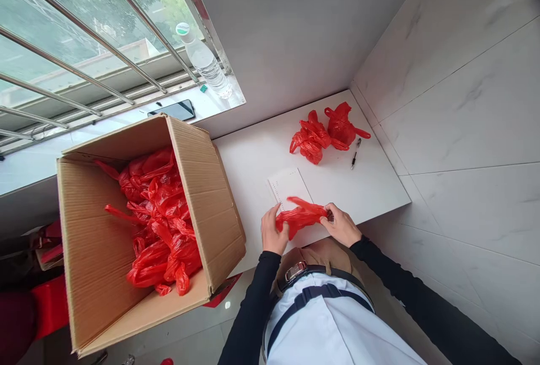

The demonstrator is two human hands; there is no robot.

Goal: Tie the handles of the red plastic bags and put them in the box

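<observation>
A crumpled red plastic bag (301,216) stretches between my hands at the near edge of a white table (248,179). My left hand (273,231) is closed on its left end, thumb and fingers on either side. My right hand (342,226) pinches the right end, where a small dark thing I cannot make out shows by the fingers. Partly behind the bag lies a white notepad (291,185) with printed marks along its edge. Farther back are two bunched red bags, one on the left (312,137) and one on the right (341,124), with a black pen (355,154) beside them.
On my left stands an open cardboard box (205,202) holding several knotted red bags (164,219). A water bottle (206,64) and a phone (179,109) rest on the windowsill by the metal bars (80,27). A tiled wall (472,106) bounds the right side.
</observation>
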